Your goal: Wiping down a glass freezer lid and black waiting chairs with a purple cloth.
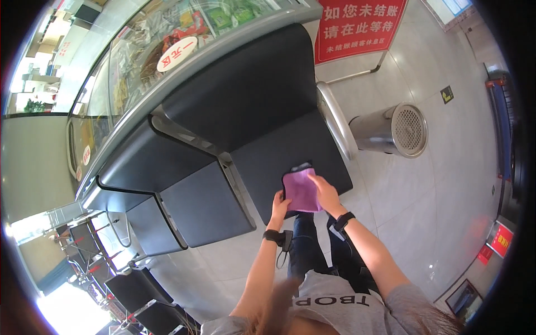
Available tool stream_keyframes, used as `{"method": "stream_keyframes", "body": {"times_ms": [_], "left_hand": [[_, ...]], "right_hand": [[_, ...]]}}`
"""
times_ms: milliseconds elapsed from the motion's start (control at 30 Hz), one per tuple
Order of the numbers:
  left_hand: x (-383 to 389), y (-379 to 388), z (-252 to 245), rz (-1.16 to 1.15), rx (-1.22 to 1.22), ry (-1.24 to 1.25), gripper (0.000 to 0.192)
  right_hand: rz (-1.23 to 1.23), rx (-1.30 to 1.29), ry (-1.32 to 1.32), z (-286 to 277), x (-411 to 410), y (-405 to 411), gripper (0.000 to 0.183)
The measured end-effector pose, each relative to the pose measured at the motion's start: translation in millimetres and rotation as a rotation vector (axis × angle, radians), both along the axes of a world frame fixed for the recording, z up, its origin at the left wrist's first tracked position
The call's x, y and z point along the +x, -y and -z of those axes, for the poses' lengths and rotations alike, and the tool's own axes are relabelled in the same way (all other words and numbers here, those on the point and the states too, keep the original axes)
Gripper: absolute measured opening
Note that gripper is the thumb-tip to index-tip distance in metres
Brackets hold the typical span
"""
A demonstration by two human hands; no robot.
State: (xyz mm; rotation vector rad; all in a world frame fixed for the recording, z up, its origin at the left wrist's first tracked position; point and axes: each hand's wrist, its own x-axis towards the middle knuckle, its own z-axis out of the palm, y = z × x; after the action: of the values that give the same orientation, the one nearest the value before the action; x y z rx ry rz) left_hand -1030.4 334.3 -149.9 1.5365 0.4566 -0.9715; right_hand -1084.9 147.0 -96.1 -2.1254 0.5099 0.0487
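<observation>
A folded purple cloth (300, 190) with a dark edge is held between both hands, over the front of a black padded chair seat (268, 155). My left hand (280, 207) grips its lower left side. My right hand (325, 193) holds its right side, with the fingers reaching towards the upper corner. A black band with a small device sits on each wrist. The hands hide part of the cloth's edges.
More joined black seats (207, 205) extend left. Behind them stands a glass display case (138, 63) with packaged goods. A metal armrest (337, 121), a steel bin (389, 130) and a red sign (356, 29) are at the right.
</observation>
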Motion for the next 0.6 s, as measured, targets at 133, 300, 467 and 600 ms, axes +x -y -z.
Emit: {"method": "stream_keyframes", "body": {"times_ms": [133, 300, 467, 600], "left_hand": [[48, 42, -54, 0.004, -0.239, 0.192, 0.041], [55, 62, -61, -0.112, -0.276, 0.369, 0.032], [12, 30, 46, 0.138, 0.19, 0.482, 0.016], [-21, -21, 111, 0.431, 0.57, 0.337, 0.035]], "right_hand": [[0.078, -0.21, 0.169, -28, 30, 37, 0.052], [0.042, -0.41, 0.291, -53, 62, 72, 0.054], [-0.104, -0.435, 0.13, 9, 73, 77, 0.05], [-0.261, -0.499, -0.033, 128, 43, 50, 0.053]]}}
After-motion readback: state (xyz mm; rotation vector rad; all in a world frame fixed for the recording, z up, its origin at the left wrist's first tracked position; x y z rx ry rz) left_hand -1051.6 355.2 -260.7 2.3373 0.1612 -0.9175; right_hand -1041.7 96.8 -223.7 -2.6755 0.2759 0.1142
